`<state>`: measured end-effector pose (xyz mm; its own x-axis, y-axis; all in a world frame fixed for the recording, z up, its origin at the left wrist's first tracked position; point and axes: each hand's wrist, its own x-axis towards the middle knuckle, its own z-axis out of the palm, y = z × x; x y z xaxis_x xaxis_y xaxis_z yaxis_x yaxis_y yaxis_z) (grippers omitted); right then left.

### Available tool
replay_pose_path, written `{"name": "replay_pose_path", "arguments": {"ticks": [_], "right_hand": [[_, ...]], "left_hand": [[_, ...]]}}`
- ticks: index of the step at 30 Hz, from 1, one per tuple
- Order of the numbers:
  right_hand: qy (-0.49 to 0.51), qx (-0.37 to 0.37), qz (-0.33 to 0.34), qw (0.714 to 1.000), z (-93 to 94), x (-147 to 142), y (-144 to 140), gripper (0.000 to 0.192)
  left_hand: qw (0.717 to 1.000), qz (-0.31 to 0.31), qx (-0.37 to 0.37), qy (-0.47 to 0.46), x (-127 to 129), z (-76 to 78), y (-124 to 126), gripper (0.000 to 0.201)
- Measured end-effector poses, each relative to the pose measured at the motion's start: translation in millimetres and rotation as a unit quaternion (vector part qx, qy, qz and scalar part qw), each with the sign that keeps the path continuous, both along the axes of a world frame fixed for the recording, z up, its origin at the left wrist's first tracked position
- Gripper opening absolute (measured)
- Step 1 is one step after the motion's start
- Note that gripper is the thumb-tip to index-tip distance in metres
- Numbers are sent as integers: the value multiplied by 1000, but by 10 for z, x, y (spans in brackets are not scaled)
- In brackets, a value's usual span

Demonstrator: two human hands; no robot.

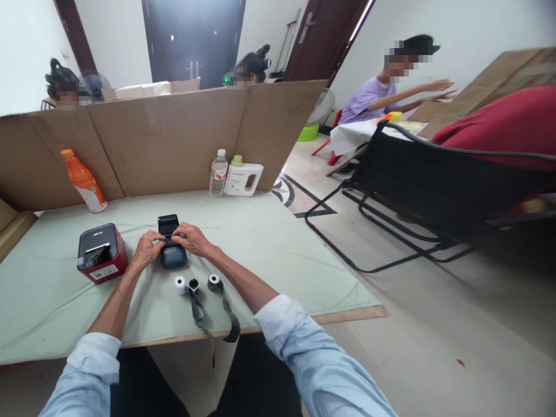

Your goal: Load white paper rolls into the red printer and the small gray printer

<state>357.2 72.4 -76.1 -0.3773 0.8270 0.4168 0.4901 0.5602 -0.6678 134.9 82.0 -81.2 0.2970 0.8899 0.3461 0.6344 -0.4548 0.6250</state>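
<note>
1. The left hand (147, 246) and right hand (193, 238) both pinch closed on the small black printer (172, 246).
2. The printer sits mid-desk (269, 243), its lid raised.
3. Three rolls (193, 285) lie just before it.

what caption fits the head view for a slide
Both hands, left hand and right hand, on a small black printer beside three paper rolls.

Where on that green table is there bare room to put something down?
Bare cloth lies right of the small black printer, toward the table edge, and between the red-and-black printer and orange bottle. Crowded: hands and paper rolls.
</note>
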Motion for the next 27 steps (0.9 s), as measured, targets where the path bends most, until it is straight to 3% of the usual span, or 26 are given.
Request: {"name": "replay_pose_path", "arguments": {"ticks": [3,7,11,17,22,27], "right_hand": [[-24,-6,8,1000,47,-15,24,21],[-20,0,-20,1000,97,-48,28,16],[82,-25,-30,996,154,-45,14,17],[250,-79,-23,965,338,131,-83,23],[236,-78,-46,968,440,558,-502,21],[147,-76,-107,980,325,1021,-1108,18]], "left_hand": [[1000,12,16,16,79,76,26,20],[1000,1,25,8,162,216,-14,18],[999,-14,3,-42,217,399,-79,21],[993,-80,-62,-59,356,669,-170,33],[982,-161,-89,-33,703,786,-326,29],[964,-245,-74,72,1173,774,-506,27]]}}
